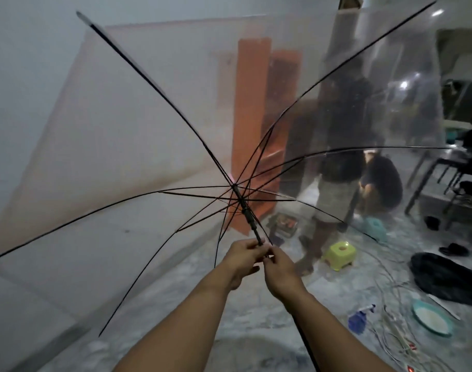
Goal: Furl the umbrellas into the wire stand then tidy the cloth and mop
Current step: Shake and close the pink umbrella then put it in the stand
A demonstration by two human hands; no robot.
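A clear umbrella (154, 124) with black ribs is spread open in front of me, its canopy filling most of the head view. Its black shaft (247, 213) runs down from the hub toward my hands. My left hand (242, 257) grips the lower end of the shaft. My right hand (279, 267) pinches the shaft just beside it, fingertips touching the left hand. The umbrella's handle is hidden by my hands. No wire stand, cloth or mop is visible.
Seen through the canopy, one person (336, 162) stands and another crouches by an orange cabinet (256, 124). On the floor lie a green stool (339, 253), a teal stool (374, 229), a blue spray bottle (359, 318), a teal plate (432, 320), cables and a black bag (449, 277).
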